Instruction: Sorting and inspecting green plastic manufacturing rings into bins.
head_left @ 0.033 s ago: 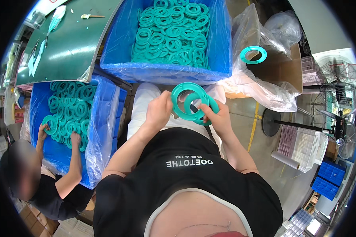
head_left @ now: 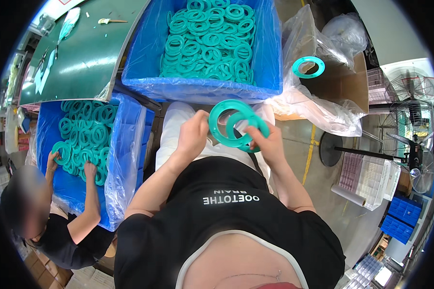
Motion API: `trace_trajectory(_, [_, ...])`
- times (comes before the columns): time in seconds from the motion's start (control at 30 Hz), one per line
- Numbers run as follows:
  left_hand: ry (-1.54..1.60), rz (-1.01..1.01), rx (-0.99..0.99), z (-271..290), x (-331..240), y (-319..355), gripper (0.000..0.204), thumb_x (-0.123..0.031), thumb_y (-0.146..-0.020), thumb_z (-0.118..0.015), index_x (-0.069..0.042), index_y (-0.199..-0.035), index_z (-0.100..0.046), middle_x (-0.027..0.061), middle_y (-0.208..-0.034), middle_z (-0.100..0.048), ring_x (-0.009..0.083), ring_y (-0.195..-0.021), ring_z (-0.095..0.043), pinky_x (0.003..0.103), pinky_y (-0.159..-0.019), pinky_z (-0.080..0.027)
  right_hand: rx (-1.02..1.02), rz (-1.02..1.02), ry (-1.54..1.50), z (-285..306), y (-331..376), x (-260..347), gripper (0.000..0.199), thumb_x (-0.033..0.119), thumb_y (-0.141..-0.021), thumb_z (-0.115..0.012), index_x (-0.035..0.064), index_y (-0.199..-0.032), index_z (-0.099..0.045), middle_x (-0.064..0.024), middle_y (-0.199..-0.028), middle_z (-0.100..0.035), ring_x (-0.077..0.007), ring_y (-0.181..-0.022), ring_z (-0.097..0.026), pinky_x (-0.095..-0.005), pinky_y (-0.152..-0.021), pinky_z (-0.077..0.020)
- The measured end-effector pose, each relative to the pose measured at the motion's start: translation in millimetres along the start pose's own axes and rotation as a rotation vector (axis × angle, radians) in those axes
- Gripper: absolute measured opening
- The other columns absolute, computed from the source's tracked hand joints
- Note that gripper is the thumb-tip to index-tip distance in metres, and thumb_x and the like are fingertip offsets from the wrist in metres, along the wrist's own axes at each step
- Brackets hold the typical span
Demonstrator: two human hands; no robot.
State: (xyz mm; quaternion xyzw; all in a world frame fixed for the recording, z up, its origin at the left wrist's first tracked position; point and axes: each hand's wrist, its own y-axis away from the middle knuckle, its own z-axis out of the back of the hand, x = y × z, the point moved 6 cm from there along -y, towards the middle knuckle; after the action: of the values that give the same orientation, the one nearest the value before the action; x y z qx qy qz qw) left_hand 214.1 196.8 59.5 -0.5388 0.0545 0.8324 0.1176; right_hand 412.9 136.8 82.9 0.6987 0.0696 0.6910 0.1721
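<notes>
Above my lap I hold two flat teal plastic rings, one overlapping the other. My left hand (head_left: pixel 194 134) is closed, pinching the left edge of the left ring (head_left: pixel 214 124), whose face shows small holes. Behind that ring and to its right is the right ring (head_left: pixel 263 126), tilted, with my right hand (head_left: pixel 267 144) closed on its right side. Whether the two rings touch cannot be made out. Straight ahead stands a large blue bin (head_left: pixel 144 58) lined with clear plastic, holding a heap of similar teal rings (head_left: pixel 210 41).
A lined cardboard box (head_left: pixel 345 89) stands to the right, with a single teal ring (head_left: pixel 296 67) at its opening. A co-worker's hands (head_left: pixel 90 169) reach into another blue bin (head_left: pixel 125 168) of rings at left. A green table (head_left: pixel 82 53) lies beyond; a fan (head_left: pixel 414 154) stands far right.
My right hand and its ring have shifted slightly to the right and the ring has tilted a little. My left hand stays nearly in place.
</notes>
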Motion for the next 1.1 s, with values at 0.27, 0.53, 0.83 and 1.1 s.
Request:
trace_trajectory(0.27, [0.973, 0.429, 0.411, -19.9, 16.3, 0.2, 0.018, -0.007, -0.084, -0.039, -0.004, -0.078, -0.056, 0.0000, -0.068, -0.048, 0.0043, -0.055, -0.034, 0.019, -0.047, -0.024, -0.162, 0.423, -0.942, 99.2, -23.4, 54.1, 0.030, 0.030, -0.099, -0.040, 0.0034, -0.101, -0.053, 0.0034, -0.058, -0.035, -0.0062, -0.053, -0.037, -0.0214, -0.050, -0.0328])
trace_trajectory(0.53, [0.992, 0.549, 0.626, -49.2, 10.0, 23.6, 0.037, -0.035, -0.098, -0.036, -0.004, -0.092, -0.057, -0.0038, -0.068, -0.042, 0.0033, -0.056, -0.032, 0.018, -0.047, -0.023, 0.126, 1.020, 0.641, -14.7, 14.4, 32.3, 0.016, 0.019, -0.074, -0.069, 0.0086, -0.084, -0.063, -0.0057, -0.073, -0.059, -0.0186, -0.060, -0.055, -0.0281, -0.050, -0.0411])
trace_trajectory(0.83, [0.824, 0.420, 0.524, -28.4, -4.6, 17.4, 0.027, -0.028, -0.098, -0.043, -0.005, -0.096, -0.058, -0.0080, -0.061, -0.033, 0.0015, -0.050, -0.024, 0.019, -0.046, -0.018, 0.034, 0.187, 0.161, 6.8, -29.3, -11.9, 0.031, 0.030, -0.088, -0.059, 0.0025, -0.100, -0.063, -0.0002, -0.079, -0.055, -0.0075, -0.074, -0.050, -0.0232, -0.066, -0.0393])
trace_trajectory(1.1, [0.898, 0.526, 0.366, -20.9, 2.9, 13.5, 0.035, -0.031, -0.098, -0.042, -0.003, -0.103, -0.064, -0.0021, -0.071, -0.057, 0.0041, -0.067, -0.048, 0.021, -0.061, -0.039, 0.370, -0.054, 0.031, -17.4, -17.9, -23.4, 0.023, 0.025, -0.089, -0.058, 0.0025, -0.086, -0.064, 0.0042, -0.070, -0.055, -0.0023, -0.060, -0.044, -0.0183, -0.053, -0.0331])
